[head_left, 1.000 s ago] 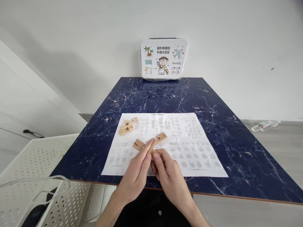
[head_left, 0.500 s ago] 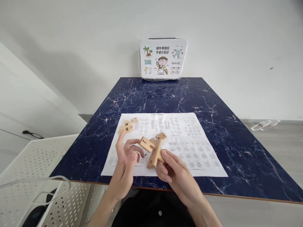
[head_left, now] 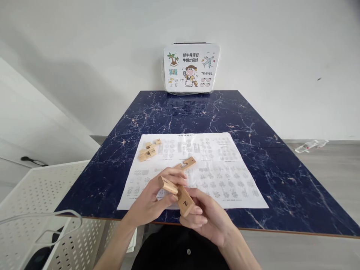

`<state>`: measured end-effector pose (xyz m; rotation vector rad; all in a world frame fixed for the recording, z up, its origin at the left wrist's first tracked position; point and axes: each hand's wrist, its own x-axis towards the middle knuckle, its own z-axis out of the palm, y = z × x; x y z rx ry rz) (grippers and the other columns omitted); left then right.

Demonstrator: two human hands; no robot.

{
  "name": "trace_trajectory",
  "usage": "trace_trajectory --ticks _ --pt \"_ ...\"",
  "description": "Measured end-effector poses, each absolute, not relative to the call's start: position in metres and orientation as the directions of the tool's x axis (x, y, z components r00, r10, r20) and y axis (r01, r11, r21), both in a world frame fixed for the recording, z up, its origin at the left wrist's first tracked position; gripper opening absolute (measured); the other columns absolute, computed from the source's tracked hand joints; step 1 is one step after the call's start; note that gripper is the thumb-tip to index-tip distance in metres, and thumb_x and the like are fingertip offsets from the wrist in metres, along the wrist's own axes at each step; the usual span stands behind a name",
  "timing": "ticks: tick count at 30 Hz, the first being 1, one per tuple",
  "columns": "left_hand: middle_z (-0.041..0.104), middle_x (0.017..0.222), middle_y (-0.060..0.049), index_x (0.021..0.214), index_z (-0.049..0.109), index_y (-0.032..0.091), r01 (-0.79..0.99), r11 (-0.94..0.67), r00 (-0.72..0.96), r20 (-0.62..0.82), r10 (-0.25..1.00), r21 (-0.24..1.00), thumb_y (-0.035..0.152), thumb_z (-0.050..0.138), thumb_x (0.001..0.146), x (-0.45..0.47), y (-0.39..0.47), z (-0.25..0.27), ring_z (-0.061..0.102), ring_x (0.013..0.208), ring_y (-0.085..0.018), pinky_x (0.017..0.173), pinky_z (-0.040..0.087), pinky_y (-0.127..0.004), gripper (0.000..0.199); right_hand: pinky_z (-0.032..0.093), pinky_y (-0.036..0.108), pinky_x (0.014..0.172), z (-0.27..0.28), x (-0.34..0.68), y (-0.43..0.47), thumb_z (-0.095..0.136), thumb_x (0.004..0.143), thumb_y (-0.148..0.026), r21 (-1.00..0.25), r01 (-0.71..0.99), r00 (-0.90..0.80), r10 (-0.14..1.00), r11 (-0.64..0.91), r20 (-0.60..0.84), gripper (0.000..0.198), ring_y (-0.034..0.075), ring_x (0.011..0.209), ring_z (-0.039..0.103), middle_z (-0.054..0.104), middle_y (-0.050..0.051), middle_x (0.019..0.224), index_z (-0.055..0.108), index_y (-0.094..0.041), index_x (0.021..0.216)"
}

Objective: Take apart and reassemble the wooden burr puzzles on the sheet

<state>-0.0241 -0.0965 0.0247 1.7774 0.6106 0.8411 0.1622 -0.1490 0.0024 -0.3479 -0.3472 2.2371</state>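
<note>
Both of my hands hold a pair of joined wooden puzzle pieces (head_left: 184, 201) above the front of the printed sheet (head_left: 222, 180). My left hand (head_left: 152, 198) pinches the left piece, which bears a dark mark, between thumb and fingers. The fingers of my right hand (head_left: 209, 215) are closed round the other piece, marked 2, near its lower end. Where the two pieces meet is partly hidden by my fingers. Just beyond my hands, a notched wooden piece (head_left: 189, 162) lies on the sheet. Several more wooden pieces (head_left: 147, 153) sit at the sheet's far left.
A white case with cartoon prints (head_left: 191, 69) stands at the back of the dark blue marbled table (head_left: 188, 116), against the wall. To the left is a white perforated rack (head_left: 25, 183) with a cable (head_left: 64, 212). A clear plastic bottle (head_left: 311, 146) lies on the floor at right.
My left hand has moved right and closed on the joined pieces, having been open beside them. The pieces have been turned and brought nearer to me.
</note>
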Motion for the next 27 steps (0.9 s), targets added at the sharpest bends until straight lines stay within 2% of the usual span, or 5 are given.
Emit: trace_trajectory --ticks 5,9,13,19,27 --pt "0.071 0.111 -0.007 0.103 0.078 0.025 -0.126 -0.201 0.505 0.237 0.83 0.971 0.041 0.067 0.102 -0.025 -0.099 0.016 0.069 0.104 -0.024 0.094 0.057 -0.037 0.02 0.029 0.024 0.047 0.011 0.161 -0.154 0.052 0.106 -0.055 -0.725 -0.503 -0.49 0.846 -0.471 -0.21 0.043 0.006 0.042 0.034 0.048 -0.006 0.056 0.058 -0.018 0.085" --pt "0.074 0.108 -0.008 0.101 0.076 0.021 -0.202 0.024 0.197 0.017 0.98 0.979 0.052 0.073 0.096 -0.023 -0.105 0.007 0.069 0.108 -0.027 0.095 0.058 -0.038 0.032 0.039 0.03 0.056 0.012 0.168 -0.151 0.048 0.108 -0.055 -0.992 0.082 -0.172 0.98 -0.092 -0.105 0.038 0.015 0.055 0.051 0.059 -0.001 0.065 0.062 -0.02 0.099" --pt "0.073 0.114 -0.009 0.107 0.075 0.02 -0.247 0.187 0.092 -0.169 0.981 0.951 0.056 0.076 0.091 -0.017 -0.109 0.005 0.068 0.118 -0.031 0.1 0.058 -0.042 0.04 0.048 0.038 0.067 0.002 0.177 -0.135 0.049 0.107 -0.035 -0.819 0.551 0.008 0.98 0.162 0.2 0.021 0.024 0.079 0.064 0.069 0.01 0.097 0.064 -0.023 0.114" --pt "0.073 0.118 -0.009 0.11 0.074 0.019 -0.214 0.181 0.09 -0.165 0.982 0.96 0.058 0.072 0.094 -0.013 -0.108 0.006 0.066 0.124 -0.033 0.109 0.055 -0.046 0.042 0.05 0.058 0.105 -0.01 0.181 -0.106 0.049 0.101 -0.012 -0.541 0.766 -0.131 0.909 0.347 0.397 0.038 0.038 0.134 0.051 0.062 0.014 0.141 0.058 -0.025 0.135" --pt "0.066 0.143 -0.013 0.132 0.068 0.02 -0.25 0.19 0.077 -0.176 0.981 0.949 0.053 0.066 0.1 -0.013 -0.108 0.007 0.056 0.141 -0.035 0.112 0.051 -0.045 0.046 0.054 0.045 0.083 -0.011 0.186 -0.103 0.057 0.102 -0.019 -0.556 0.774 -0.198 0.95 0.303 0.242 0.012 0.031 0.102 0.064 0.068 0.012 0.112 0.066 -0.021 0.11"
